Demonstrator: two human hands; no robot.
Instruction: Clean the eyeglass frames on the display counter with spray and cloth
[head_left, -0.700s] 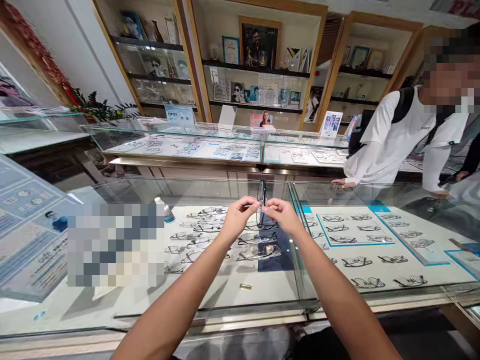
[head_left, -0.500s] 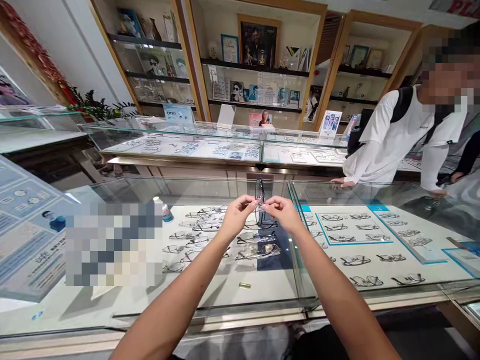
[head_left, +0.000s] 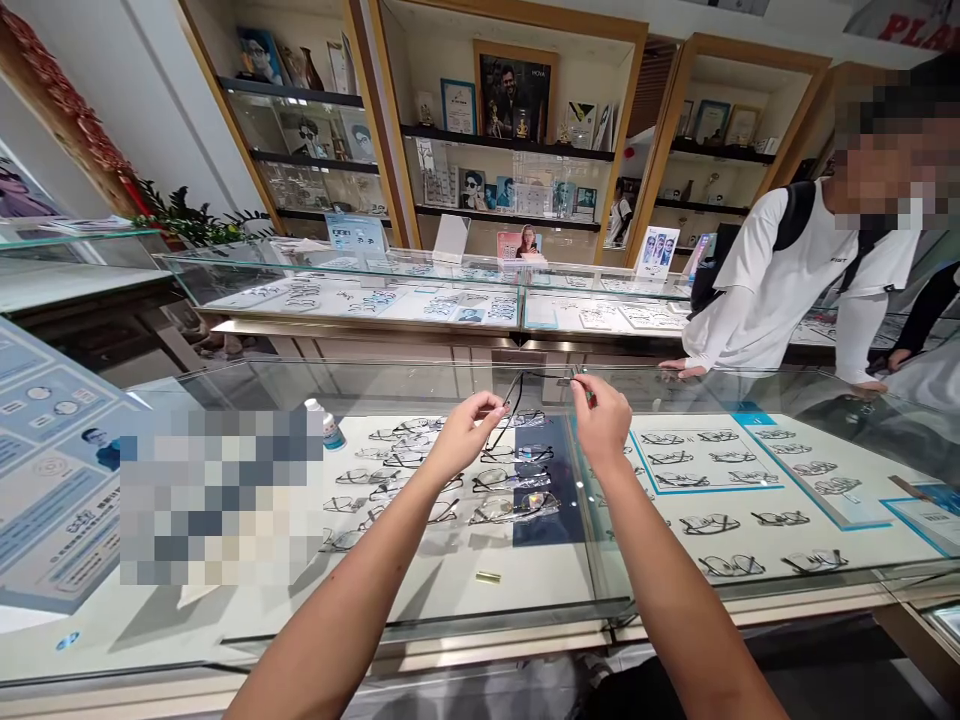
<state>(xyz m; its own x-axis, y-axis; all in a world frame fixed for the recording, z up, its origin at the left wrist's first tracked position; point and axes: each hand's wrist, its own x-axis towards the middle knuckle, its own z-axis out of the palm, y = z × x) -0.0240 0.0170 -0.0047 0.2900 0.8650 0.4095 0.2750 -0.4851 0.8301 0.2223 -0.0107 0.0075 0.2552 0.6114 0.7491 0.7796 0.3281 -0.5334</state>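
The left hand [head_left: 472, 425] and the right hand [head_left: 602, 418] stood a little apart, with a dark-framed pair of glasses [head_left: 519, 392] between them, and each grip was pinched on it, thumb against fingers. What the handling turned on, as I judged it, was how the glasses bridged that gap: one thin strip ran nearly level, leftward from the right grip, met a bend near the left fingertips, and another part slanted down past the left grip. The bend lay nearer the left hand than the right. Which strip was a temple and which the front, I could not tell.

Just below the grip, rows of spectacles [head_left: 512, 480] lay on or under the glass of the counter [head_left: 420, 595], some of them across a dark blue panel [head_left: 568, 512]. Below these, toward the body, was a small gold-coloured piece [head_left: 488, 577]. Left of the grip stood a white bottle [head_left: 331, 433]; right of it lay a blue-edged tray [head_left: 720, 490] of frames. Farther right and beyond, a person in white [head_left: 795, 260] leaned over the counter. Straight past the grip came a second showcase [head_left: 450, 340], then wall shelves [head_left: 510, 148].
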